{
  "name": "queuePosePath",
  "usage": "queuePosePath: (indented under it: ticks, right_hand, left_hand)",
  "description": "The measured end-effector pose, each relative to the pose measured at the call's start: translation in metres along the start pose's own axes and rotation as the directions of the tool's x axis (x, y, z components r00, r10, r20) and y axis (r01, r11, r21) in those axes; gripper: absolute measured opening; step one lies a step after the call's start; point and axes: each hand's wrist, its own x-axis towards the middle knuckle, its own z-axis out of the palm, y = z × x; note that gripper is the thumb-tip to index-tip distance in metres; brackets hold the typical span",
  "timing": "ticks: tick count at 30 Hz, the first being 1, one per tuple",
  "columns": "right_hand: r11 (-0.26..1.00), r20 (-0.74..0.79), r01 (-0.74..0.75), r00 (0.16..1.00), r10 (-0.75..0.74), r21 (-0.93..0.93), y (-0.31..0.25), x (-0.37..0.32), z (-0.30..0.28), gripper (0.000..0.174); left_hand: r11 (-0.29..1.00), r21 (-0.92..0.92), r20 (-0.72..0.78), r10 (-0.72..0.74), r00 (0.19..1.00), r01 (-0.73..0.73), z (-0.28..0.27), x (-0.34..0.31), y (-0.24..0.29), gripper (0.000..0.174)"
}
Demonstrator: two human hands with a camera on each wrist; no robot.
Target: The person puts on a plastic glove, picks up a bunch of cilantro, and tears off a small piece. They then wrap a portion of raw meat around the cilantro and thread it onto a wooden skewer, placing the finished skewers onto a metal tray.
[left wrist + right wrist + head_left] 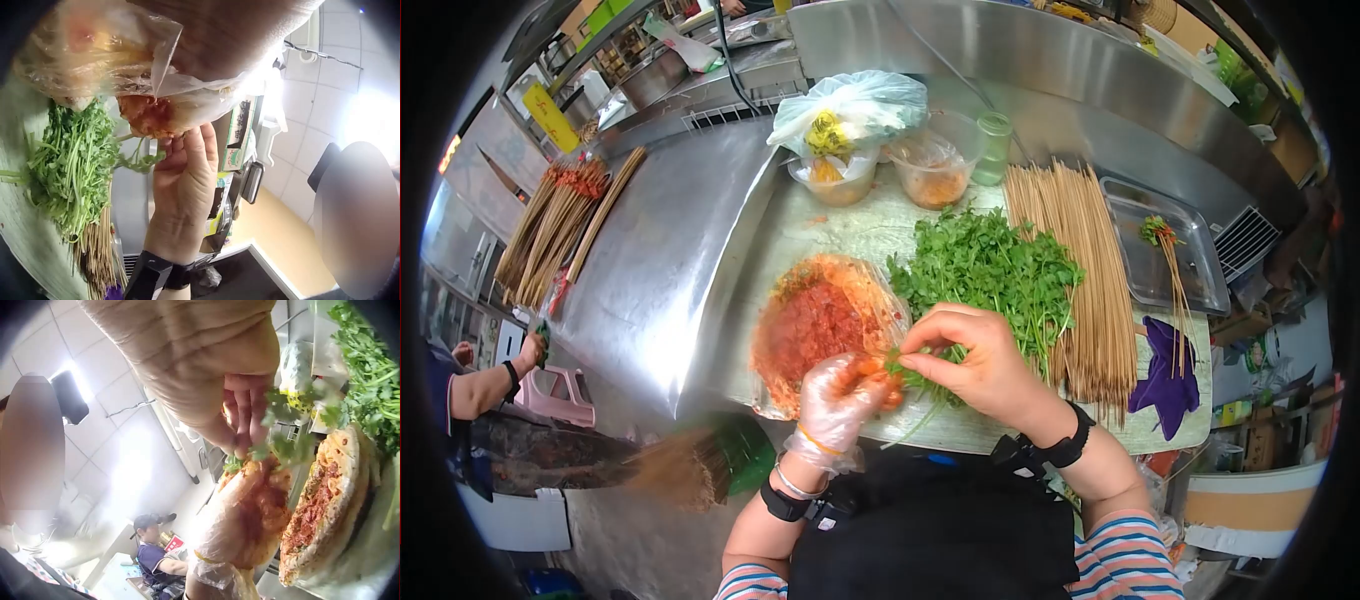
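My left hand [832, 397], in a clear plastic glove smeared with red sauce, is curled at the near edge of a plastic-lined bowl [895, 290] of red marinated meat [815, 318]. Its fingertips hold a cilantro sprig [893, 360]; whether meat is also in that grip I cannot tell. My bare right hand [975, 352] pinches the same sprig between thumb and fingers, close against the gloved fingertips. In the left wrist view, leaves of the sprig [142, 164] hang beside the meeting fingers. A large cilantro pile [990, 265] lies just beyond the right hand.
Bare bamboo skewers [1080, 290] lie right of the cilantro. Farther right are a metal tray [1190, 275] with several loaded skewers and a purple cloth [1166, 380]. Tubs [835, 185] and a plastic bag [855, 105] stand behind. Loaded skewers [565, 225] lie far left, near another person's arm [485, 388].
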Motion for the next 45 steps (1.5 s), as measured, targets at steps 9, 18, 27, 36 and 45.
queuePosePath:
  ticks: [9,18,27,36,45]
  right_hand:
    - [0.975,-0.243,0.006,0.969,0.049,0.22,0.031,0.002,0.001,0.016]
    - [0.99,-0.272,0.054,0.958,-0.088,-0.128,0.013,-0.015,0.002,0.045]
    - [0.653,0.088,0.52,0.814,-0.573,-0.551,0.027,-0.003,0.014,0.027]
    - [0.746,0.136,-0.324,0.943,0.303,0.582,0.034,-0.011,0.027,0.02]
    - [0.714,0.228,-0.494,0.867,0.442,0.496,0.045,-0.043,0.014,0.01]
  left_hand:
    - [0.982,-0.15,-0.087,0.102,0.991,-0.115,-0.027,0.003,-0.009,0.021]
    - [0.864,0.323,-0.106,0.44,0.892,-0.387,-0.019,-0.001,0.004,0.02]
    - [0.906,-0.385,0.103,-0.15,0.983,0.178,-0.03,0.001,-0.009,0.027]
    - [0.989,0.016,-0.153,0.147,0.977,-0.146,-0.015,0.0,-0.013,0.02]
    - [0.535,0.628,0.313,0.491,0.813,-0.565,-0.027,-0.02,-0.006,0.01]
